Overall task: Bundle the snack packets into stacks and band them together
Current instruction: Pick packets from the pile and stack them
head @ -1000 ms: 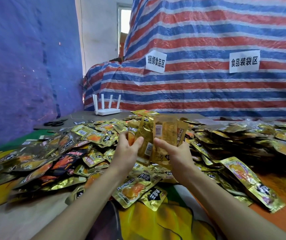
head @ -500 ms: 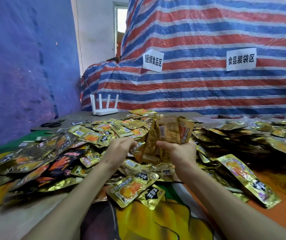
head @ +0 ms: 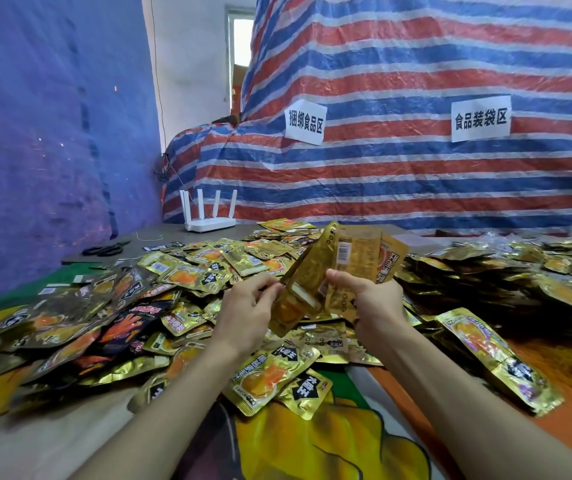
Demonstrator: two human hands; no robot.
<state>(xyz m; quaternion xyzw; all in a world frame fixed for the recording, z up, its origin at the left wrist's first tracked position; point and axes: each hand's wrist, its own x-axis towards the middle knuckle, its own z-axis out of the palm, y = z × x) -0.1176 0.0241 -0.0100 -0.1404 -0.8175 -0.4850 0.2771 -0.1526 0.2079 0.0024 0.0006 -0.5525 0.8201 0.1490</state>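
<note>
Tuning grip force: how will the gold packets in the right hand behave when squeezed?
Probably slippery: the held packets are glossy foil and fan apart above the right hand. Likely light and floppy: thin, flat pouches, one leaning sideways.

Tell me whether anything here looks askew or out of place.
The held packets in the right hand fan out unevenly, one leaning left instead of squared into a stack. A few black-and-red packets lie mixed into the gold pile on the left. A white router stands beyond them.

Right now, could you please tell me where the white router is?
In the head view, the white router stands back left on the table, just before the striped tarp, right of the scissors.
</note>
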